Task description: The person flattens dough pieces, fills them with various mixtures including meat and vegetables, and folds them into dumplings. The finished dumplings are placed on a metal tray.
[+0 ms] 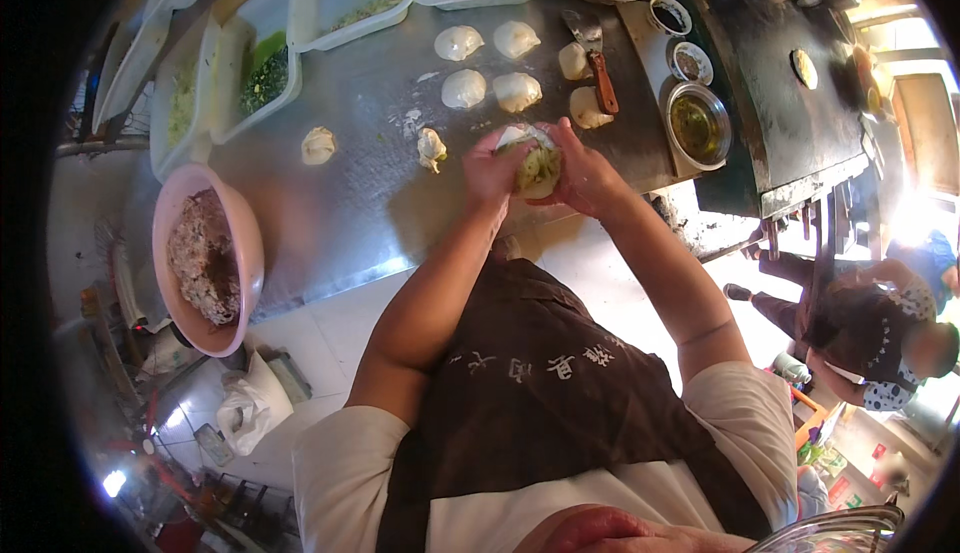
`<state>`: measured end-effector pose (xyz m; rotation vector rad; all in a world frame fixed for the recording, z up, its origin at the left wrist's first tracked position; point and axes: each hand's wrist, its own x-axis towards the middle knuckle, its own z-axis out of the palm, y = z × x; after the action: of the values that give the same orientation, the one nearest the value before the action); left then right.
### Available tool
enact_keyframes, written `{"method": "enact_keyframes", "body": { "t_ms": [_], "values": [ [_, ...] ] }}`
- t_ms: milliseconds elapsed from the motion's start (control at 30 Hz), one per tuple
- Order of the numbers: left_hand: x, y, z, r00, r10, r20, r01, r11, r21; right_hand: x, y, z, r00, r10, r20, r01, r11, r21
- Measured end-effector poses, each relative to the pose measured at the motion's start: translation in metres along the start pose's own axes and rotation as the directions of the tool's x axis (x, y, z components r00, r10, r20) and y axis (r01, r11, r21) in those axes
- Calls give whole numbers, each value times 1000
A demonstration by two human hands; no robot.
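My left hand (489,170) and my right hand (592,176) are cupped around one piece of dough with a green shredded filling (538,172), held above the front edge of the metal worktable (337,211). The filling shows at the near side, and the fingers partly hide the dough. Just left of my hands, a small twisted dough piece (431,149) lies on the metal. Beyond them sit several rounded dough pieces (517,92). To the right, a spatula with a wooden handle (604,86) rests across two more dough pieces (586,108).
A pink bowl of minced filling (251,253) stands at the left. Plastic tubs (330,41) with chopped greens line the back. At the right are a metal bowl of oil (699,126), small cups (691,63) and a dark griddle (780,125). A co-worker (847,328) is beyond.
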<state>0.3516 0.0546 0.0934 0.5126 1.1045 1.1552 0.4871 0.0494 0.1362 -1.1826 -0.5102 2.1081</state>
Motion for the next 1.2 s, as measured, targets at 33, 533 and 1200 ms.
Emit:
{"method": "enact_keyframes", "body": {
  "t_ms": [33, 533, 1200],
  "values": [
    [2, 7, -1, 999, -2, 32, 4, 997, -72, -1, -8, 4, 1000, -8, 18, 8, 1000, -15],
    [0, 101, 5, 994, 112, 3, -111, 987, -117, 50, -19, 32, 802, -490, 341, 597, 667, -445],
    [-25, 59, 119, 978, 107, 181, 19, 813, -581, -21, -101, -27, 714, -589, 378, 697, 542, -470]
  ]
}}
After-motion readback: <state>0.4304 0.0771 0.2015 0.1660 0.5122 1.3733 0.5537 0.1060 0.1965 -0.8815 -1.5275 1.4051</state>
